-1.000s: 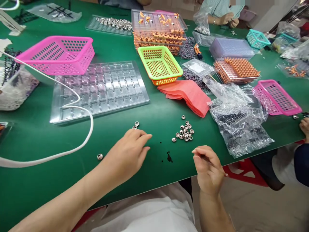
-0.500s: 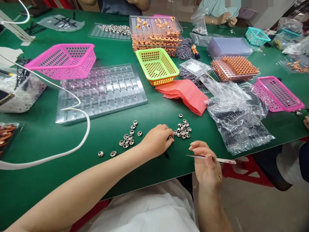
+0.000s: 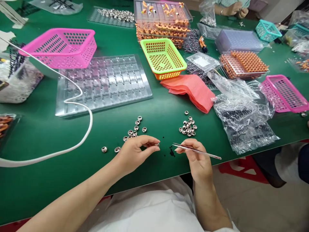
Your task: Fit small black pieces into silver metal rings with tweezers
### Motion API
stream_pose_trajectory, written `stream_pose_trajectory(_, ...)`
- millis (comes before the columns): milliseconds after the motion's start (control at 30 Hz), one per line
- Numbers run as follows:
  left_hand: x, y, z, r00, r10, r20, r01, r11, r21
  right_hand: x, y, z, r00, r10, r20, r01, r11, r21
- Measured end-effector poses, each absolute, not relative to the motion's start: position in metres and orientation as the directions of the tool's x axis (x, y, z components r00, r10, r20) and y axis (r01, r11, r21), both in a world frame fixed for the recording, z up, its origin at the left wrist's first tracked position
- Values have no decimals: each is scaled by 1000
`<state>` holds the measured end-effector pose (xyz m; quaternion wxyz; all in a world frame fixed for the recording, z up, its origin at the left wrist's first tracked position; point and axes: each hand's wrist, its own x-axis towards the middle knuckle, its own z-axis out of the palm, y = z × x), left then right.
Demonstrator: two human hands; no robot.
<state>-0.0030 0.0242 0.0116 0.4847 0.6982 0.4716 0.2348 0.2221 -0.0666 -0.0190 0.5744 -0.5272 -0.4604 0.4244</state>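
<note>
My left hand (image 3: pixel 137 149) pinches a small silver metal cup (image 3: pixel 157 144) between thumb and fingertips, just over the green table. In my right hand (image 3: pixel 196 158) is a pair of tweezers (image 3: pixel 205 152), tips pointing left. Below those tips lies a little heap of tiny black pieces (image 3: pixel 172 151). Several silver cups (image 3: pixel 189 126) form a cluster behind my right hand. Another group of silver cups (image 3: pixel 136 128) spreads behind my left hand, which partly hides it. Two more, including a round silver cup (image 3: pixel 104 149), sit apart to the left.
A white cable (image 3: pixel 90 125) loops across the left side. Behind are a clear plastic tray (image 3: pixel 103 83), a pink basket (image 3: pixel 60 45), a green basket (image 3: pixel 164 58) and red cloth (image 3: pixel 190 90). Plastic bags (image 3: pixel 243 119) lie at the right. Another person's hands (image 3: pixel 235 9) are at the far side.
My left hand has come back left from the right cluster with a silver cup in its fingers. The tweezers have moved left, over the uncovered black pieces. The camera view has shifted slightly.
</note>
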Motion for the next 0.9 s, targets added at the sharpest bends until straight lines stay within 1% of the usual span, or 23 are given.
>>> stream_pose_trajectory(167,-3,24,6,482,868,-116,337,-61,939,227,-67,-16,252,965,73,101,48,-994)
stream_pose_trajectory(300,-1,22,5,515,848,-128,312,-47,949,232,-69,-19,216,971,107,205,62,-977)
stream_pose_trajectory(500,3,21,7,512,836,-199,326,25,945,230,-67,-20,172,978,120,197,85,-977)
stream_pose_trajectory(567,3,21,9,505,830,-237,321,75,944,228,-67,-20,221,971,88,190,46,-981)
stream_pose_trajectory(667,4,21,9,510,801,-313,313,166,935,225,-68,-18,329,944,0,149,-52,-987)
stream_pose_trajectory(733,4,21,8,513,785,-348,298,218,929,224,-69,-17,367,930,-21,123,-71,-990)
stream_pose_trajectory(800,4,20,6,515,773,-371,280,258,925,224,-71,-16,368,930,-1,110,-44,-993)
stream_pose_trajectory(900,4,21,4,514,755,-407,269,309,912,227,-73,-16,325,943,75,127,35,-991)
